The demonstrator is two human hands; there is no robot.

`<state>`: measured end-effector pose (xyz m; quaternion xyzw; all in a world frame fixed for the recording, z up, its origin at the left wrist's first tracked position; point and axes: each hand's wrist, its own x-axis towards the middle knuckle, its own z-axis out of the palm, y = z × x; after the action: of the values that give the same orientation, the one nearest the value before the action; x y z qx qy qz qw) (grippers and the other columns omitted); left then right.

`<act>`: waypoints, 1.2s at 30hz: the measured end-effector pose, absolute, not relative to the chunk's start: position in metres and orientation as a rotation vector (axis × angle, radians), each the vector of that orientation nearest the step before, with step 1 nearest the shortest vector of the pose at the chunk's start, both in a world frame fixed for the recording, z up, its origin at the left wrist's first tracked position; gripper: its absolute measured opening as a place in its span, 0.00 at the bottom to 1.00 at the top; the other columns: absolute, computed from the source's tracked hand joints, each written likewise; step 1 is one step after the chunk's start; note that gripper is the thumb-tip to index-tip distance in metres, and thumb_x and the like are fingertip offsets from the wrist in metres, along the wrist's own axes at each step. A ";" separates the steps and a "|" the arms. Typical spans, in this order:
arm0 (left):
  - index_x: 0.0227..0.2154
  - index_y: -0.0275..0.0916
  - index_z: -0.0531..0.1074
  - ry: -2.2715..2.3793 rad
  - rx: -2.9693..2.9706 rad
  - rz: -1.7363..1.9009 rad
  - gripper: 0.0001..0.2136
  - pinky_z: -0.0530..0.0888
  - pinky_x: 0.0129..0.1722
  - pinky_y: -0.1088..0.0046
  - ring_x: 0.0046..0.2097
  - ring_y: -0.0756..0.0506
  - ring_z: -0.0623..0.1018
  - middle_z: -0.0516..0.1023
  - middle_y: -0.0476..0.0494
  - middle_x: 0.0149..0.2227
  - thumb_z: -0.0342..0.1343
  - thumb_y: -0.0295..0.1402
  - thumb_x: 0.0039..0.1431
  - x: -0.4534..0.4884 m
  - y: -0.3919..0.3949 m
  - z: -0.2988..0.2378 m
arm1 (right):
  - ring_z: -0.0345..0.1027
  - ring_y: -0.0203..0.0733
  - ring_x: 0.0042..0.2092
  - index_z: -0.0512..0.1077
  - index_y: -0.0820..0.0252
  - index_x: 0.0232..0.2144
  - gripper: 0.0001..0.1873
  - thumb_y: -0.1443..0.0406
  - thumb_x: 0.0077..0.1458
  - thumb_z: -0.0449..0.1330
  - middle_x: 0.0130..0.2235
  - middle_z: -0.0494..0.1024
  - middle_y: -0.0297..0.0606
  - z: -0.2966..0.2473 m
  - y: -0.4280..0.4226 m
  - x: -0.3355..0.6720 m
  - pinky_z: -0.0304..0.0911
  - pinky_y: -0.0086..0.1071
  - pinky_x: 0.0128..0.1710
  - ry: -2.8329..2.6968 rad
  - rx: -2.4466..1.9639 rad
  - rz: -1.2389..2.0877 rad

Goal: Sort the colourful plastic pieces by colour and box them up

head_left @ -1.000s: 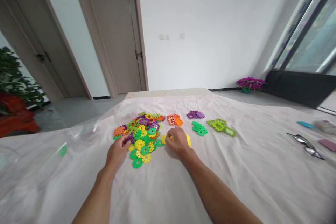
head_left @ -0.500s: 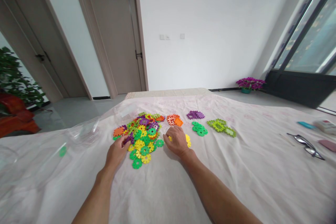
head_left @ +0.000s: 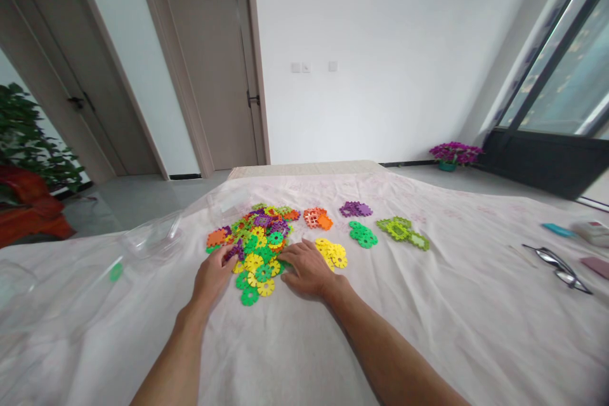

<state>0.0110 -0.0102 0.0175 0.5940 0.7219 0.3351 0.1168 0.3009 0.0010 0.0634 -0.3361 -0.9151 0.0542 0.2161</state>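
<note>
A mixed heap of flat plastic interlocking discs (head_left: 261, 247) in yellow, green, purple and orange lies on the cloth. At its left edge my left hand (head_left: 212, 271) is closed, its fingertips on a purple toothed disc (head_left: 235, 250). On the opposite side my right hand (head_left: 306, 268) reaches in with fingers extended, touching the heap's right edge near a green disc that it mostly covers. Just beyond that hand lies a small group of yellow discs (head_left: 337, 255). Separate groups of orange pieces (head_left: 318, 219), purple pieces (head_left: 356, 209), green discs (head_left: 363, 235) and lime-green pieces (head_left: 402, 231) stand further right.
A pale cloth (head_left: 428, 330) covers the table. Clear plastic containers (head_left: 155, 236) sit on the left, with a green disc (head_left: 115, 272) seen among them. Eyeglasses (head_left: 557, 266), a blue object (head_left: 557, 229) and a dark pink object (head_left: 594, 267) lie far right.
My right hand has moved left from the yellow group to the heap, and its fingers have straightened. The yellow group is now uncovered. My left hand stays at the purple disc.
</note>
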 end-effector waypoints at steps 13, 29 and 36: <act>0.51 0.40 0.73 2.109 1.738 0.971 0.19 0.73 0.44 0.70 0.45 0.43 0.80 0.81 0.42 0.48 0.51 0.43 0.61 0.011 -0.011 0.019 | 0.67 0.43 0.49 0.75 0.55 0.45 0.13 0.68 0.57 0.59 0.50 0.76 0.39 0.057 0.007 0.300 0.56 0.38 0.52 -2.412 -0.972 0.115; 0.51 0.41 0.74 2.104 1.727 0.981 0.19 0.73 0.43 0.71 0.45 0.44 0.80 0.81 0.43 0.48 0.52 0.42 0.60 0.011 -0.010 0.018 | 0.66 0.45 0.47 0.75 0.54 0.48 0.16 0.60 0.57 0.63 0.44 0.78 0.38 0.060 0.000 0.294 0.54 0.39 0.52 -2.516 -0.876 0.146; 0.50 0.42 0.74 2.127 1.734 0.966 0.18 0.73 0.43 0.71 0.44 0.44 0.80 0.82 0.44 0.47 0.52 0.42 0.60 0.013 -0.012 0.023 | 0.66 0.45 0.48 0.74 0.50 0.51 0.19 0.54 0.58 0.63 0.47 0.77 0.38 0.063 -0.003 0.293 0.54 0.39 0.51 -2.539 -0.875 0.180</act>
<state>0.0133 -0.0123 0.0227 0.5920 0.7262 0.3299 0.1159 0.2930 -0.0033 0.0631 -0.3169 -0.9196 0.0652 0.2231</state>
